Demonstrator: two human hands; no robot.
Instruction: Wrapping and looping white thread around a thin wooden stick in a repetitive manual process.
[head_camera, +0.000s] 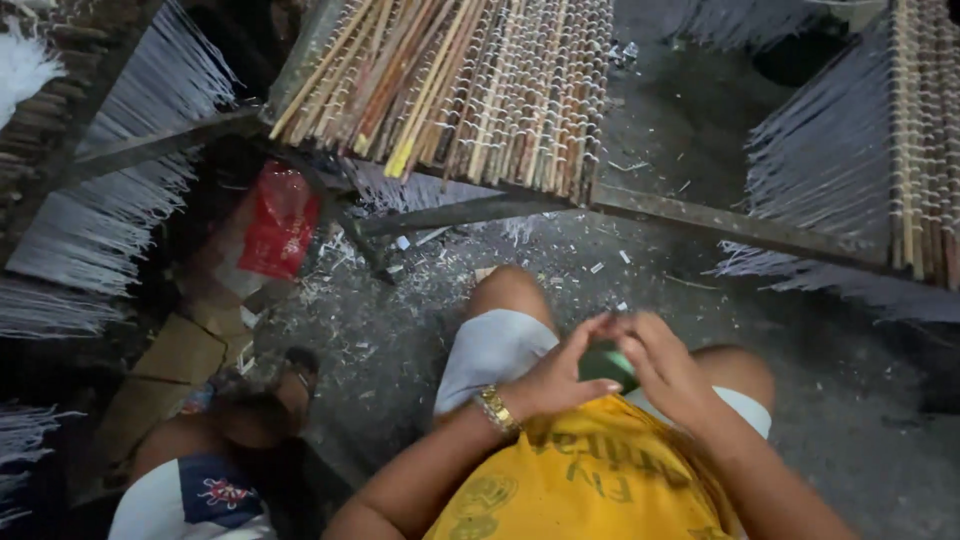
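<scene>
My left hand, with a gold bracelet at the wrist, and my right hand meet fingertip to fingertip above my lap. Whether anything small is pinched between them is too blurred to tell. Under the hands lies a green object, mostly hidden. I sit in a yellow shirt and white shorts, knees toward a rack of sticks.
A rack of wooden sticks hung with thin white strands stands ahead on a metal bar; more racks stand left and right. White shavings litter the grey floor. Another person crouches at lower left near a red bag.
</scene>
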